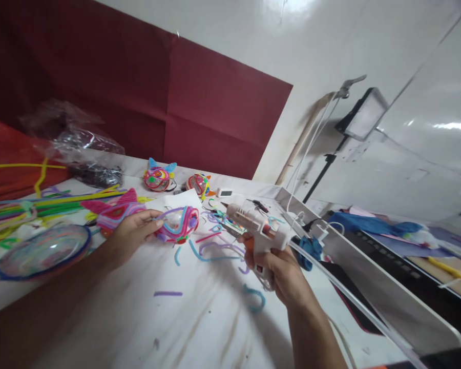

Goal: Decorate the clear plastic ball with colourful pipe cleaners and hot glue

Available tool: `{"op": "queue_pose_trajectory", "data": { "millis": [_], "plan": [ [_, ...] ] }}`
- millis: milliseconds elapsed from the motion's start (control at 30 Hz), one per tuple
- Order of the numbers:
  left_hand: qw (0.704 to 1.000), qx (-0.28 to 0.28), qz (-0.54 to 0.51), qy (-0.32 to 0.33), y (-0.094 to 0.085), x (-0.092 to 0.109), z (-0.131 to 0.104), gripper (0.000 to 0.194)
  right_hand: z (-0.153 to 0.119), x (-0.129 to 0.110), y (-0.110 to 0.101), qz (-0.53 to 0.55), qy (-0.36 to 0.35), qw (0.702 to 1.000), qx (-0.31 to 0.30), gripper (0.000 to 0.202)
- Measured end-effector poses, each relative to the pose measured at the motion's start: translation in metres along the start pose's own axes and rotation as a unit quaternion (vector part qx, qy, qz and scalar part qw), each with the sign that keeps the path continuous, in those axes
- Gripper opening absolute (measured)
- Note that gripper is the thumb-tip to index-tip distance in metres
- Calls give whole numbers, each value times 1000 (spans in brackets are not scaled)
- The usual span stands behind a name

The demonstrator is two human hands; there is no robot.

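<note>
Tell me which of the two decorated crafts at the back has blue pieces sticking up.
The craft on the left: two blue pieces stick up from its top, while the craft on the right shows orange pieces at its side.

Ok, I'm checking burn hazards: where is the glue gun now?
In the head view, the glue gun is in the right hand, just right of centre; the left hand holds a craft piece to its left.
</note>
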State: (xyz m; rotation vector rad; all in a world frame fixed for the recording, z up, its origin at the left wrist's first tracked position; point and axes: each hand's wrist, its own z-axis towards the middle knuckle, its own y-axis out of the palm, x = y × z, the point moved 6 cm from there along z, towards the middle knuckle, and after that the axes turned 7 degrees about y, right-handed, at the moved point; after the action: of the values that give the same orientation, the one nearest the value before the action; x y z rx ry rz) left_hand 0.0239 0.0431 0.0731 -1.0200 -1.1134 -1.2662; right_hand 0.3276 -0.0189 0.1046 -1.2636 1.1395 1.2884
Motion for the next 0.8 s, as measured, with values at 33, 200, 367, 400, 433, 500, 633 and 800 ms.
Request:
{"op": "queue_pose_trajectory", "data": {
  "millis": [33,200,367,400,433,500,633,800],
  "plan": [
    [1000,4,-2,0,1,2,-1,35,-1,1,7,1,9,1000,-25,38],
    [1000,1,-22,-11,6,5,-5,35,-9,10,30,-21,18,997,-74,31],
    [999,-14,-25,-18,7,3,-7,37,-12,16,30,-96,24,994,-39,17],
    [1000,-14,-20,-18,6,2,-7,37,-13,16,30,-106,27,993,-35,17],
    [1000,-16,-17,-19,6,2,-7,38,-14,16,30,-113,29,993,-33,17],
    [999,-18,-19,-22,7,1,-7,39,-15,16,31,-120,32,992,-32,17],
    [999,-13,-29,-36,7,0,-8,42,-16,16,33,-126,30,991,-33,16],
    [999,-15,-9,-36,7,0,-8,42,-17,17,33,-138,30,989,-38,17]
  ]
}}
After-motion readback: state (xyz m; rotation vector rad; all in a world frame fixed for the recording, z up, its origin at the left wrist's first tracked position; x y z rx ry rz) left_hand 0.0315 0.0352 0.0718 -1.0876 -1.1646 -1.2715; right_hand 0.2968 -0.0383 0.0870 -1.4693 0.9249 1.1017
